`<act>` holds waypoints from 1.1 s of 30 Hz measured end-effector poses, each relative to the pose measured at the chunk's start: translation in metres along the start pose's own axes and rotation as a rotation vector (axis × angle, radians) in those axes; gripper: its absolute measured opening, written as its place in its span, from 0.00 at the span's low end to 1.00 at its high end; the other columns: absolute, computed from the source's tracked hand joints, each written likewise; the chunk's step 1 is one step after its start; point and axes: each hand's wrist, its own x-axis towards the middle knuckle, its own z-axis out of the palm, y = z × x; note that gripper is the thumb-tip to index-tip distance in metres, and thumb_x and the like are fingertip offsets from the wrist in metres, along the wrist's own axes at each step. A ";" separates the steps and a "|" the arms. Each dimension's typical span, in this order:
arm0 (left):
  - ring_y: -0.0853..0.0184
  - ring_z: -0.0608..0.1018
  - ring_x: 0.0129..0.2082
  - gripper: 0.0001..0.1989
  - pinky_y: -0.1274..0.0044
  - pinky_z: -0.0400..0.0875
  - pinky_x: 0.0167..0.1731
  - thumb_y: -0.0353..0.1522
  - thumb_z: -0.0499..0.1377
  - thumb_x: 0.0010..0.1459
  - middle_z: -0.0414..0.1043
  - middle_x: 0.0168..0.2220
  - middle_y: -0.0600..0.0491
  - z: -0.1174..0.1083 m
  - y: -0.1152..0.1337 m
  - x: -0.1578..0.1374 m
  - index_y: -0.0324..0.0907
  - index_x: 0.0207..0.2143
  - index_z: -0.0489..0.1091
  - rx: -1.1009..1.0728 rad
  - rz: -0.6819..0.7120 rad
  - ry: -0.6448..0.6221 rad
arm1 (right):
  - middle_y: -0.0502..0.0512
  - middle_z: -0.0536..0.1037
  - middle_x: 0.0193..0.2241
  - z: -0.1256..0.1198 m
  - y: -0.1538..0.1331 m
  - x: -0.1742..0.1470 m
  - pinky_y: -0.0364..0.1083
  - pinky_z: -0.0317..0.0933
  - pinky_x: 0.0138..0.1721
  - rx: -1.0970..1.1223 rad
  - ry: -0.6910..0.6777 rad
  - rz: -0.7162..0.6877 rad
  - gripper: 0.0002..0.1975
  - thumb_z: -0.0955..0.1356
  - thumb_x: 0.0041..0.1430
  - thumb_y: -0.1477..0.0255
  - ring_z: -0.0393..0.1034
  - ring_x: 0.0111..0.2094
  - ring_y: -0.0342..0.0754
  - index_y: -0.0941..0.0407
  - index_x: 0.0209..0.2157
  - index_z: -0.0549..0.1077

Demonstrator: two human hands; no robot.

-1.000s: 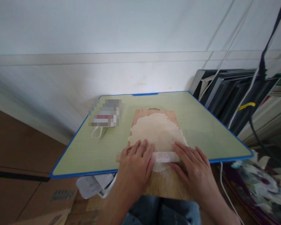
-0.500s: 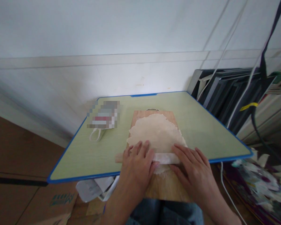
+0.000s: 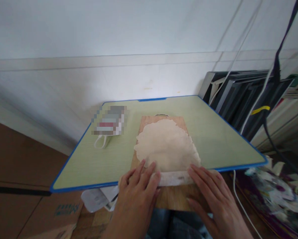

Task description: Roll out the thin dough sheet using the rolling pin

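Only blurred teal print on the cardboard box [image 3: 64,209] shows, too unclear to read.

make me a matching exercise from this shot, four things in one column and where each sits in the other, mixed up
Things:
1. dough sheet
2. rolling pin
3. cutting board
4. white bag

Places:
A. on the green table, left of the board
B. under both hands at the dough's near edge
C. spread flat over the board
D. on the table, near end overhanging its blue edge

Pairs: 1-C, 2-B, 3-D, 4-A
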 end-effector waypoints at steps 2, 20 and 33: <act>0.57 0.68 0.55 0.13 0.64 0.67 0.45 0.29 0.49 0.61 0.68 0.55 0.53 0.002 0.000 0.011 0.46 0.43 0.71 0.018 -0.043 -0.020 | 0.59 0.72 0.52 0.004 0.002 0.006 0.54 0.53 0.52 -0.025 -0.005 0.031 0.24 0.60 0.61 0.64 0.65 0.53 0.52 0.58 0.57 0.58; 0.55 0.70 0.53 0.22 0.58 0.64 0.49 0.41 0.43 0.65 0.66 0.56 0.49 0.004 0.009 -0.003 0.40 0.55 0.63 0.093 -0.017 0.048 | 0.61 0.71 0.53 -0.001 -0.001 0.000 0.55 0.54 0.54 0.035 0.002 0.023 0.25 0.60 0.61 0.66 0.62 0.55 0.53 0.59 0.58 0.56; 0.54 0.68 0.56 0.24 0.61 0.63 0.53 0.43 0.53 0.59 0.63 0.58 0.45 0.003 -0.008 0.045 0.40 0.55 0.64 0.056 -0.119 -0.119 | 0.62 0.73 0.50 0.018 0.013 0.040 0.58 0.55 0.54 0.006 -0.017 0.110 0.19 0.59 0.62 0.64 0.68 0.50 0.53 0.59 0.50 0.66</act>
